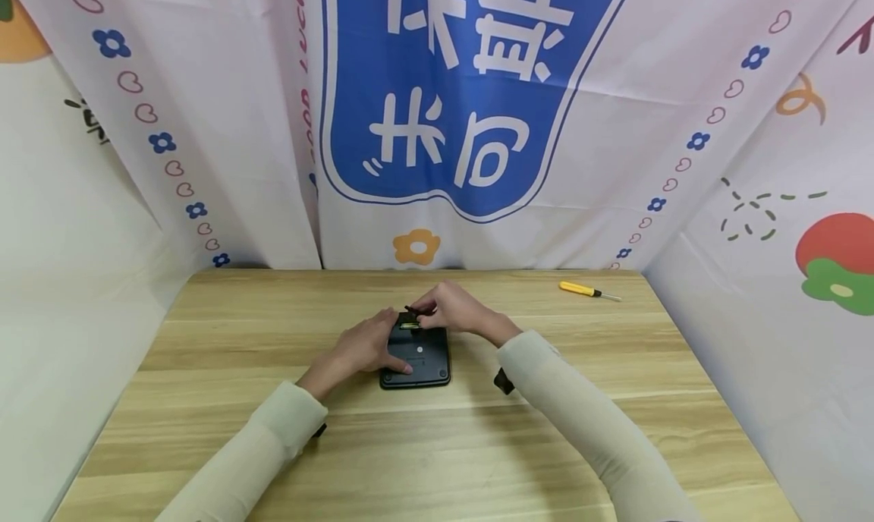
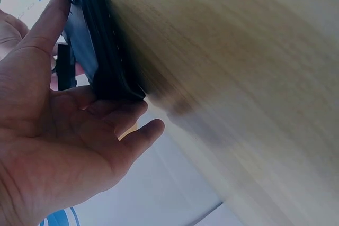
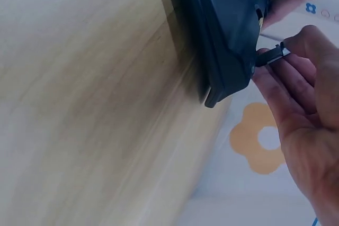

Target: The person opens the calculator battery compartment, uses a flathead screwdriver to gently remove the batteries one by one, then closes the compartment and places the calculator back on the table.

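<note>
A black calculator-like device (image 1: pixel 430 364) lies back side up on the wooden table, with round feet at its corners and a small white dot. Near its far end is an uncovered battery compartment (image 1: pixel 410 325), where a yellow-green strip shows. My left hand (image 1: pixel 369 342) grips the device along its left side, thumb (image 2: pixel 53 17) across the back and fingers at the far end. My right hand (image 1: pixel 456 308) pinches a small black battery cover (image 3: pixel 271 55) between thumb and fingers, just beyond the compartment. The right fingers partly hide the compartment.
A screwdriver (image 1: pixel 579 288) with a yellow handle lies at the back right of the table (image 1: pixel 259 302). Printed cloth (image 1: pixel 266 127) hangs right behind the table's far edge, with more on both sides.
</note>
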The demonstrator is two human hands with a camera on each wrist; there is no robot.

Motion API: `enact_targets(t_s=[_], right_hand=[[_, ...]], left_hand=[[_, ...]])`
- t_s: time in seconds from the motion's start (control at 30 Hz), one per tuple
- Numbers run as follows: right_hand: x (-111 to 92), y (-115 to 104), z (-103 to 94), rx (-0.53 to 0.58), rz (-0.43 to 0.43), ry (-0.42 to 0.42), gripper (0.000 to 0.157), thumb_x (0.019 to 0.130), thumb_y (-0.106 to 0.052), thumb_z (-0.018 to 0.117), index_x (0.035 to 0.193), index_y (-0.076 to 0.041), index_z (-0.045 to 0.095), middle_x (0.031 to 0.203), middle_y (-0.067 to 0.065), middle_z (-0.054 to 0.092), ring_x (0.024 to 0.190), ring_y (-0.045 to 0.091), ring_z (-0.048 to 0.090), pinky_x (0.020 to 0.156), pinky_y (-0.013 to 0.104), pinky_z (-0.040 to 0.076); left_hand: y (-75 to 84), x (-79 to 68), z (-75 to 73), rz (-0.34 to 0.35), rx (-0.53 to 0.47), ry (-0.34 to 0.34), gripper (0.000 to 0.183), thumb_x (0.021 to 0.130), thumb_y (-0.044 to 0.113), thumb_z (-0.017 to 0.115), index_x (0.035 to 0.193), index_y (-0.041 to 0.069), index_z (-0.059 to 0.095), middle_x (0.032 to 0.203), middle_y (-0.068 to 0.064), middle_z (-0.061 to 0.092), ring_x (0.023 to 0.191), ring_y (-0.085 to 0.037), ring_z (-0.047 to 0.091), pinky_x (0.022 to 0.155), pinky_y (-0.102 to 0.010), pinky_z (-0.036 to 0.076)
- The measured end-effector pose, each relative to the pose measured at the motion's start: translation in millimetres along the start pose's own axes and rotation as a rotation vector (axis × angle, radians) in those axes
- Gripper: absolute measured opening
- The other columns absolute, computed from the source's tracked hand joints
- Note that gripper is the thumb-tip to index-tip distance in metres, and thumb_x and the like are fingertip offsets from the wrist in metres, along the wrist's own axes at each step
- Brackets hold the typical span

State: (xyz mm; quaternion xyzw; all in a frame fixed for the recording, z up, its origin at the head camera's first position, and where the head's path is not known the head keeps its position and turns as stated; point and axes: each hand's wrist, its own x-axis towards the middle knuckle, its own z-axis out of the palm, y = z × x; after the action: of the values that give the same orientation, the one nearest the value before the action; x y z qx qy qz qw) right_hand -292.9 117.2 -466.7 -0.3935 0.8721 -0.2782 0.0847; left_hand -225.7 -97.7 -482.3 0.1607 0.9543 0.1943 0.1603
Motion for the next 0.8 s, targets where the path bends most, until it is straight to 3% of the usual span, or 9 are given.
enact_targets(t_s=[0.37, 0.6, 0.8], right_hand=[[-6, 10, 3.2, 0.286, 0.218, 0.105, 0.027, 0.096, -0.009, 0.076, 0.121, 0.001, 0.078, 0.113, 0.012, 0.08, 0.097, 0.015, 0.077, 0.083, 0.026, 0.063], [-11, 16, 9.1, 0.543, 0.364, 0.152, 0.025, 0.098, -0.008, 0.073, 0.121, 0.002, 0.078, 0.106, 0.011, 0.081, 0.089, 0.015, 0.077, 0.078, 0.028, 0.064], [-12, 19, 9.9, 0.761, 0.455, 0.198, 0.026, 0.1, -0.003, 0.071, 0.125, 0.005, 0.074, 0.112, 0.018, 0.079, 0.1, 0.025, 0.079, 0.089, 0.037, 0.064]], left_hand=[[1.6, -2.4, -2.1, -0.009, -0.007, -0.01, 0.115, 0.079, 0.051, 0.092, 0.163, -0.001, 0.033, 0.17, -0.024, 0.032, 0.152, -0.043, 0.04, 0.117, -0.064, 0.042], [0.8, -1.9, 1.1, -0.019, 0.001, -0.007, 0.116, 0.078, 0.052, 0.093, 0.163, -0.001, 0.035, 0.17, -0.024, 0.032, 0.151, -0.043, 0.041, 0.117, -0.064, 0.041], [1.3, -0.5, 0.9, -0.022, -0.001, -0.006, 0.116, 0.078, 0.052, 0.093, 0.163, -0.001, 0.034, 0.17, -0.024, 0.031, 0.151, -0.044, 0.04, 0.118, -0.064, 0.04]])
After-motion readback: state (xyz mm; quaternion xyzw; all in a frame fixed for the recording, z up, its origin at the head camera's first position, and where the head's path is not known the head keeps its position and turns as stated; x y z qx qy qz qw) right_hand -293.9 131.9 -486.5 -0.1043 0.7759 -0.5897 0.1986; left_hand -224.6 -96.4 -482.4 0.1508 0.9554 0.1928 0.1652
